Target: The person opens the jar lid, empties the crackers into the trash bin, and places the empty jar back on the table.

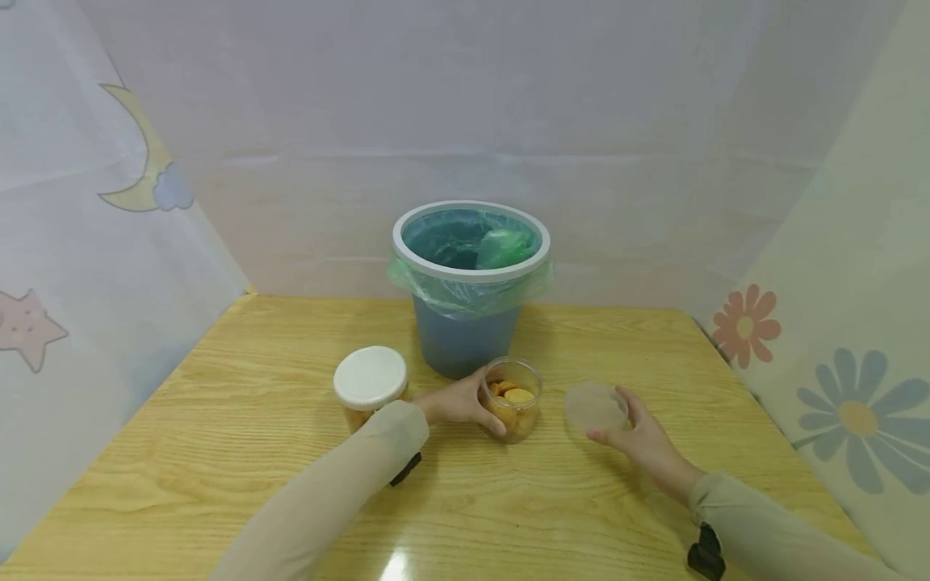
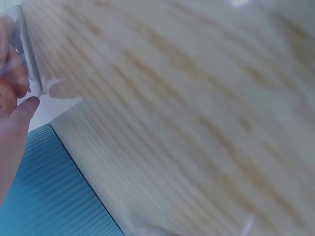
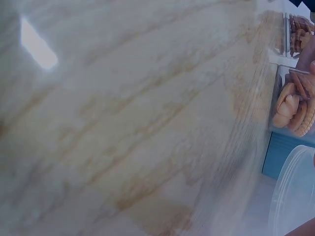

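My left hand [image 1: 456,401] grips the side of a clear plastic jar [image 1: 526,415], which stands uncovered on the table. Round orange-brown cookies [image 1: 519,396] lie inside it. To the right, my right hand [image 1: 645,444] pinches a round translucent lid [image 1: 592,406] by its edge, apart from the jar. Part of that lid [image 3: 290,196] shows at the right edge of the right wrist view. A second jar [image 1: 356,417] with a white lid [image 1: 370,377] stands left of my left hand, partly behind the forearm. The left wrist view catches only the thumb [image 2: 19,123] against the jar.
Behind the jars stands a blue-grey bin [image 1: 465,331] with a pale rim and a green plastic liner [image 1: 465,298]. The wooden table [image 1: 538,516] is bounded by hanging cloths at the back and both sides, the side ones printed with a moon, a star and flowers.
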The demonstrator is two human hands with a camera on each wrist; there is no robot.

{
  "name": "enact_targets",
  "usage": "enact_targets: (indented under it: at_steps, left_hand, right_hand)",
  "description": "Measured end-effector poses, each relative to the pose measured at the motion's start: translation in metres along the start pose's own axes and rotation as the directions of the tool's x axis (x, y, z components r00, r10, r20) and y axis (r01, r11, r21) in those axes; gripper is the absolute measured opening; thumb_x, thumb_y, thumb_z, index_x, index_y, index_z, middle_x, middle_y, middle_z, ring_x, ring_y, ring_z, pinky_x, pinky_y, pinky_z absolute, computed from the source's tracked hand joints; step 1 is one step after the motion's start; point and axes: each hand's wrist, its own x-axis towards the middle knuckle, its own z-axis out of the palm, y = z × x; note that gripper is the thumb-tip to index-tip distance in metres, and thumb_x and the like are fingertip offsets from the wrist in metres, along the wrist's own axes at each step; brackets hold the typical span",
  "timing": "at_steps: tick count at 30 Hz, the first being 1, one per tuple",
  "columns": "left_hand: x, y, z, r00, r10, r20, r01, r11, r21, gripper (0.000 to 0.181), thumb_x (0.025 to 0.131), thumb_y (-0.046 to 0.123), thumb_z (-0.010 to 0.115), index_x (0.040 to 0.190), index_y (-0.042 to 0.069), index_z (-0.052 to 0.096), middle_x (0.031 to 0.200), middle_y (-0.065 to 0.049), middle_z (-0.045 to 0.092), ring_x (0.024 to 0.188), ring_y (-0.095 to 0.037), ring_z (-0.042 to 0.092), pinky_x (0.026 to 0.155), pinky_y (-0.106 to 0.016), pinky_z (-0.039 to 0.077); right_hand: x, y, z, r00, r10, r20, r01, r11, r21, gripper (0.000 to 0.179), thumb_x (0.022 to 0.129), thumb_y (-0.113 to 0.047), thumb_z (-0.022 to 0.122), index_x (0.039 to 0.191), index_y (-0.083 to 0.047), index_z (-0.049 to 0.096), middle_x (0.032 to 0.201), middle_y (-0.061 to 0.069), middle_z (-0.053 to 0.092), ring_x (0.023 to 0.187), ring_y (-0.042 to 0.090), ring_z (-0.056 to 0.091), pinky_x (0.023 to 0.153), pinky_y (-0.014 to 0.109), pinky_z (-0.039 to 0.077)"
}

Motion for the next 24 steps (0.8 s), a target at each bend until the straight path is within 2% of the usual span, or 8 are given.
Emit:
enact_targets:
  at_steps: [8, 14, 19, 24]
  left_hand:
    - [0.001, -0.003, 0.0, 1.0, 0.0, -0.014, 0.001, 0.998, 0.055, 0.104, 0.078, 0.007, 0.082, 0.155, 0.008, 0.013, 0.157, -0.015, 0.021, 0.143, -0.028, 0.023, 0.114, -0.043, 0.023]
    - [-0.001, -0.001, 0.002, 0.999, -0.02, -0.038, 0.022, 0.999, 0.04, 0.104, 0.077, 0.009, 0.083, 0.155, 0.006, 0.014, 0.156, -0.014, 0.024, 0.143, -0.028, 0.024, 0.114, -0.042, 0.024]
    - [-0.004, -0.002, 0.009, 0.994, -0.04, -0.1, 0.039, 0.999, -0.007, 0.102, 0.076, 0.009, 0.084, 0.153, 0.002, 0.016, 0.155, -0.013, 0.027, 0.142, -0.029, 0.026, 0.113, -0.041, 0.026]
    - [-0.006, -0.002, 0.019, 0.982, -0.035, -0.185, 0.031, 0.999, -0.029, 0.098, 0.075, 0.008, 0.084, 0.15, -0.001, 0.022, 0.152, -0.013, 0.031, 0.14, -0.029, 0.03, 0.112, -0.041, 0.028]
  right_hand:
    - [0.0, -0.001, 0.002, 1.0, 0.028, 0.003, -0.028, 0.998, -0.057, 0.104, 0.088, -0.027, 0.073, 0.151, 0.008, -0.002, 0.152, 0.038, 0.006, 0.137, 0.056, 0.013, 0.105, 0.069, 0.021]
    - [0.002, 0.0, 0.002, 0.999, 0.044, 0.024, -0.042, 0.995, -0.096, 0.104, 0.088, -0.029, 0.073, 0.151, 0.009, -0.002, 0.152, 0.039, 0.003, 0.137, 0.057, 0.008, 0.106, 0.068, 0.018]
    - [0.006, 0.001, 0.001, 0.998, 0.058, 0.033, -0.052, 0.986, -0.156, 0.105, 0.088, -0.032, 0.074, 0.15, 0.011, 0.001, 0.15, 0.041, 0.005, 0.135, 0.059, 0.01, 0.105, 0.07, 0.019]
    - [0.01, 0.001, 0.0, 0.997, 0.071, 0.007, -0.067, 0.966, -0.249, 0.11, 0.084, -0.039, 0.077, 0.149, 0.012, 0.005, 0.148, 0.043, 0.01, 0.132, 0.06, 0.018, 0.103, 0.069, 0.024]
